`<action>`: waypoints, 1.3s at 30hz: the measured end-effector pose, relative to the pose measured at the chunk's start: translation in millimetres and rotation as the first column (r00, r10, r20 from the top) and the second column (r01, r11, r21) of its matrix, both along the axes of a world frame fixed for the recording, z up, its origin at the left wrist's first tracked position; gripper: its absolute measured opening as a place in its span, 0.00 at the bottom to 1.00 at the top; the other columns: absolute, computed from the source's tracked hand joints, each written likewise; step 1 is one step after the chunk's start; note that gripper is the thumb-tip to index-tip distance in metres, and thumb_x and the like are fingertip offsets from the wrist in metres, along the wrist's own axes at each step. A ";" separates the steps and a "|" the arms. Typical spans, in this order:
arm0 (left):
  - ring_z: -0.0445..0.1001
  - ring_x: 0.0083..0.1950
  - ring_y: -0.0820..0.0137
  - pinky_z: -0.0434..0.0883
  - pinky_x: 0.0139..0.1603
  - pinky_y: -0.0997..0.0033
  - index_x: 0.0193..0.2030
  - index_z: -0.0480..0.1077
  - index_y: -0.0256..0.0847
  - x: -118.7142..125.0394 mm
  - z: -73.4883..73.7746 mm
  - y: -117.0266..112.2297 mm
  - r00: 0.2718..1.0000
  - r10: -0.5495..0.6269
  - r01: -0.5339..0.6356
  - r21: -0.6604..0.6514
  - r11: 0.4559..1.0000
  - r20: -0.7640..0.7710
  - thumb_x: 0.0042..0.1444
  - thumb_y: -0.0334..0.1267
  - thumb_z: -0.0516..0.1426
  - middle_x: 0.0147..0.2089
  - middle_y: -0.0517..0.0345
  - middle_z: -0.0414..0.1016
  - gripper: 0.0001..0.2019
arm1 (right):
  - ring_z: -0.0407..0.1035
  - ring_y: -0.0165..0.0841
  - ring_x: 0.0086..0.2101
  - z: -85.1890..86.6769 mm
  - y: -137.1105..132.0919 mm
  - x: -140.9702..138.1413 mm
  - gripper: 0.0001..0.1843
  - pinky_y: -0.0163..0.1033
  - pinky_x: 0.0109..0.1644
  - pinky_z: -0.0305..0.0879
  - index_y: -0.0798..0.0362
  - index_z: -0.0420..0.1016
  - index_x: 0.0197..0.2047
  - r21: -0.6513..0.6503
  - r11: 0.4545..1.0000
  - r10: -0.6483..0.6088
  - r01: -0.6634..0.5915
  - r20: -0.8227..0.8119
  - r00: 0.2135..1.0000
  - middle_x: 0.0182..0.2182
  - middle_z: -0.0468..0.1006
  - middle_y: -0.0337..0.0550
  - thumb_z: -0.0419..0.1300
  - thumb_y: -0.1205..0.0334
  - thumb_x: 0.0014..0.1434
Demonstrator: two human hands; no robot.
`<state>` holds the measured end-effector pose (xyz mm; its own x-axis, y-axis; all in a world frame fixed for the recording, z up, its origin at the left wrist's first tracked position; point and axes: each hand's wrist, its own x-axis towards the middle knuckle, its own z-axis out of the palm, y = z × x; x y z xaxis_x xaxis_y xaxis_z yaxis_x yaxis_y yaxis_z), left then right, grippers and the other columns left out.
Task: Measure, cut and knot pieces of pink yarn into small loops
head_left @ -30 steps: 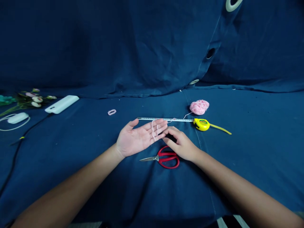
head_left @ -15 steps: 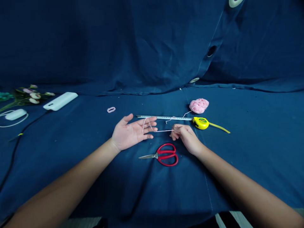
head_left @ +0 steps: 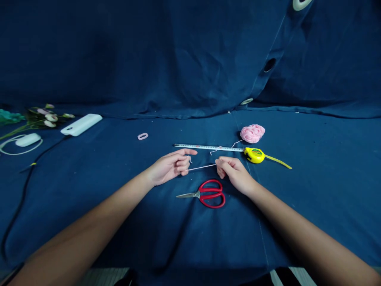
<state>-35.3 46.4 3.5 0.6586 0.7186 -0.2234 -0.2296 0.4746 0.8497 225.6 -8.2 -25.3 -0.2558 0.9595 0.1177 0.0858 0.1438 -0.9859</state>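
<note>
A pale pink strand of yarn [head_left: 202,167] is stretched between my two hands, above the blue cloth. My left hand [head_left: 172,165] has its fingers curled on the yarn, with the index finger pointing right and a short tail showing by the fingertips. My right hand [head_left: 231,171] pinches the other end, fingers closed. Just below the hands lie scissors [head_left: 211,194] with red handles, blades to the left. Behind the hands rests a yellow tape measure [head_left: 254,155], its blade [head_left: 208,147] drawn out to the left. A pink yarn ball [head_left: 252,133] sits behind it, trailing a loose end.
A small pink yarn loop [head_left: 143,136] lies at the back, left of the tape blade. To the far left are a white power bank [head_left: 81,124] with a black cable [head_left: 20,198], a white charger [head_left: 27,140] with a looped cord, and artificial flowers [head_left: 50,118]. Blue cloth hangs behind.
My left hand has turned over from open palm with spread fingers and curled its fingers onto the yarn. My right hand keeps its pinch. The view has shifted slightly.
</note>
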 end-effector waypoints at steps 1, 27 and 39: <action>0.51 0.23 0.78 0.64 0.29 0.74 0.56 0.74 0.36 -0.3 0.5 0.4 1.000 -0.003 0.003 -0.012 1.000 0.001 0.66 0.31 0.56 0.27 0.68 0.49 0.14 | 0.59 0.30 0.26 0.3 -0.6 -0.1 0.27 0.40 0.36 0.56 0.51 0.63 0.23 0.004 1.000 0.003 -0.003 0.022 1.000 0.21 0.66 0.36 0.55 0.47 0.73; 0.47 0.20 0.81 0.64 0.29 0.76 0.45 0.75 0.34 -6.2 -2.2 5.8 0.999 -0.002 0.007 -0.099 0.995 0.050 0.70 0.35 0.54 0.25 0.71 0.43 0.09 | 0.58 0.29 0.26 7.6 -5.5 -1.1 0.26 0.38 0.35 0.55 0.52 0.65 0.25 0.019 1.000 0.013 -0.015 0.131 0.991 0.23 0.66 0.35 0.53 0.46 0.73; 0.49 0.19 0.81 0.66 0.29 0.76 0.45 0.75 0.34 -4.9 -0.8 5.1 0.999 0.003 0.002 -0.096 0.995 0.048 0.69 0.34 0.55 0.24 0.71 0.43 0.08 | 0.58 0.30 0.26 5.0 -4.6 -0.6 0.27 0.38 0.34 0.55 0.52 0.65 0.25 0.029 1.000 0.007 -0.011 0.138 0.990 0.22 0.66 0.36 0.53 0.44 0.72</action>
